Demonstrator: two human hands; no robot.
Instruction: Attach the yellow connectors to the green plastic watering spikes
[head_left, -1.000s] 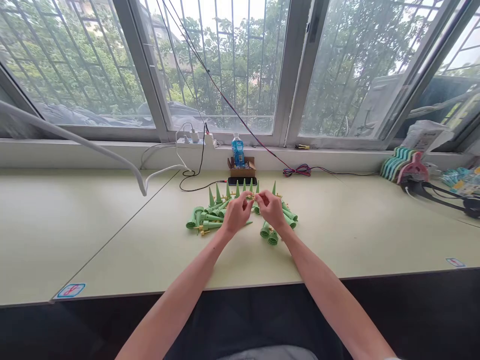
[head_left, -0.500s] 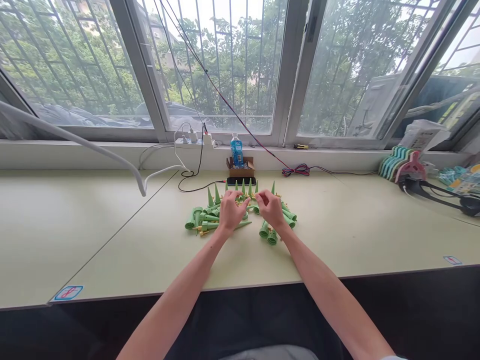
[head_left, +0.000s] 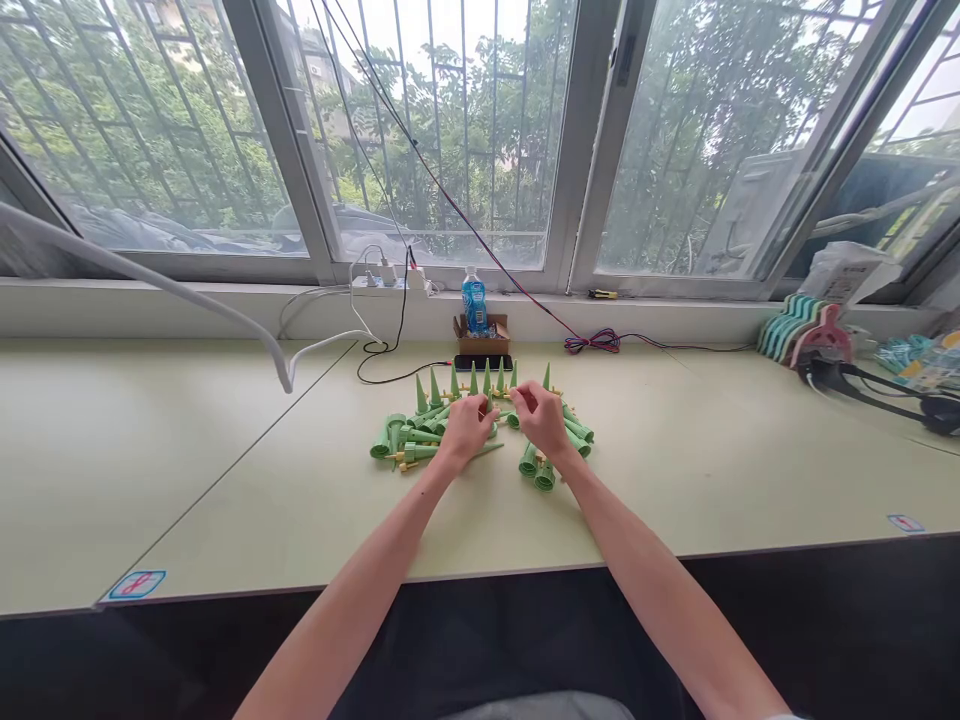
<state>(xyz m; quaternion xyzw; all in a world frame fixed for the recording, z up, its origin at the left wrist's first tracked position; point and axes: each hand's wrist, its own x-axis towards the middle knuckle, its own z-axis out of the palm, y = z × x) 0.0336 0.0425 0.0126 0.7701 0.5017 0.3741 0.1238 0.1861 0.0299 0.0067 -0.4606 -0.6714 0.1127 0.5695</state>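
A heap of green cone-shaped spikes (head_left: 409, 440) with small yellow parts lies on the pale table (head_left: 225, 480). Several spikes stand upright in a row (head_left: 480, 380) behind the heap. More green spikes (head_left: 537, 468) lie to the right, beside my right wrist. My left hand (head_left: 466, 430) rests over the heap with its fingers curled round a green spike. My right hand (head_left: 541, 420) is beside it, fingers pinched together on a small piece I cannot make out. The two hands nearly touch.
A blue-labelled bottle (head_left: 473, 300) and a small cardboard box (head_left: 481, 335) stand by the window sill, a dark phone (head_left: 484, 362) before them. Cables (head_left: 390, 350) run from a power strip (head_left: 390, 280). Coloured items and a black headset (head_left: 877, 385) lie at right.
My left hand has dropped from beside the right hand down onto the heap of spikes. My right hand has stayed almost still.
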